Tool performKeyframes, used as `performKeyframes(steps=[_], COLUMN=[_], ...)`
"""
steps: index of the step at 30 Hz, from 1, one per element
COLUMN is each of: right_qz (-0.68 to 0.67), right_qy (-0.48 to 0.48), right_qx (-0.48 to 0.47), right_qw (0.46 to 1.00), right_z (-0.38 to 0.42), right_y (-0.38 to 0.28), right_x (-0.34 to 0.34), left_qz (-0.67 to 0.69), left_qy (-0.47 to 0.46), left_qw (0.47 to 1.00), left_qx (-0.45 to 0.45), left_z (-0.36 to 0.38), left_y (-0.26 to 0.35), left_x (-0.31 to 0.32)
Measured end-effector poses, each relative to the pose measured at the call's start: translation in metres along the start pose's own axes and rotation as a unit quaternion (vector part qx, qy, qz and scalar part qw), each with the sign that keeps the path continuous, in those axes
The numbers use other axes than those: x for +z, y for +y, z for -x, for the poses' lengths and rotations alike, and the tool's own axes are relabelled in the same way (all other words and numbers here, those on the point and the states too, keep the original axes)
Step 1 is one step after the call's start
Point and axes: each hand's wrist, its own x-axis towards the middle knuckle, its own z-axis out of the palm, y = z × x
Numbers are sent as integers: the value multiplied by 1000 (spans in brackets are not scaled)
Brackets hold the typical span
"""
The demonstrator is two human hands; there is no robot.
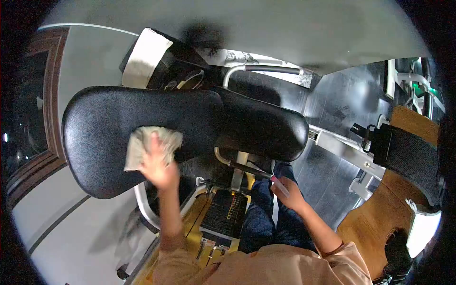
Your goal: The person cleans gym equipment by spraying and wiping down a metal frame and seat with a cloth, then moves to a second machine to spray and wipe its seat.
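A beige cloth (141, 146) lies flat on the left part of a black padded bench (99, 128). My left hand (159, 166) presses on this cloth with its fingers spread, slightly blurred by motion. Lower right of the bench, my right hand (289, 194) is closed around a slim translucent object with a pink part (280, 185), perhaps a bottle or spray tube. That hand is beside the end of a dark-gripped metal handle (251, 169), in front of my legs.
Behind the bench stands a dark box-like object with a white cloth (146, 52) over it. A padded handlebar (273, 70) rises at the back. Below is a black weight stack (223, 213). White metal frame parts (349, 152) and a brown panel (380, 228) stand at right.
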Motion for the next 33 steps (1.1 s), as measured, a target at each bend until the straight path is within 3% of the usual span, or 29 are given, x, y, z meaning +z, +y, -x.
performKeyframes(steps=[1,3,4,6,10,12,13,15,16,18,19,20,21,22,24,25,26,27,28,30,32,33], right_qz=[-2,-3,-1,10,16,34,32,6,4,-4,-8,25,27,9,-2,-5,-6,5,28,65,67,57], right_qy=[3,7,-2,-9,-1,1,1,10,38,47,51,55,49,50,51,49,44,37,-8,-78,-84,-89], right_qx=[-1,-4,24,44,7,-66,-75,-21,-52,-21,5,-27,-30,-14,4,-33,-71,-72,-45,-45,-42,-36], right_qw=[1000,1000,1000,999,1000,997,997,1000,998,999,999,998,998,999,999,998,996,997,999,994,993,994], right_z=[1,-1,2,1,16,18,16,24,24,22,19,14,12,9,6,6,7,8,9,10,12,13], right_y=[2,7,12,16,19,29,28,27,29,26,25,34,34,33,29,27,23,18,12,-8,-13,-12], right_x=[1,4,5,0,-15,-26,-33,-45,-46,-50,-50,-48,-44,-39,-29,-23,-18,-15,-12,-11,-3,0], left_qz=[-133,82,81,117,102,-41,-48,60,60,36,221,487,615,614,520,522,607,687,689,554,760,774], left_qy=[93,-47,-152,-249,-197,-305,-300,-368,-369,-361,-333,-200,-57,-51,-144,-141,-134,-122,-115,-173,-93,-50], left_qw=[984,993,982,952,966,894,896,909,908,927,883,741,602,601,564,558,502,440,431,341,220,187], left_qx=[75,68,77,133,131,326,325,188,192,-97,-248,-416,-506,-509,-625,-630,-601,-566,-571,-740,-605,-603], left_z=[-5,-1,4,10,57,70,74,91,100,123,163,203,240,275,323,327,324,319,293,210,194,161], left_y=[18,49,77,101,86,60,54,56,60,64,41,19,-2,-21,-43,-36,-19,1,24,61,63,69], left_x=[27,74,87,117,164,142,128,99,88,68,97,125,152,170,191,187,176,162,144,121,151,143])
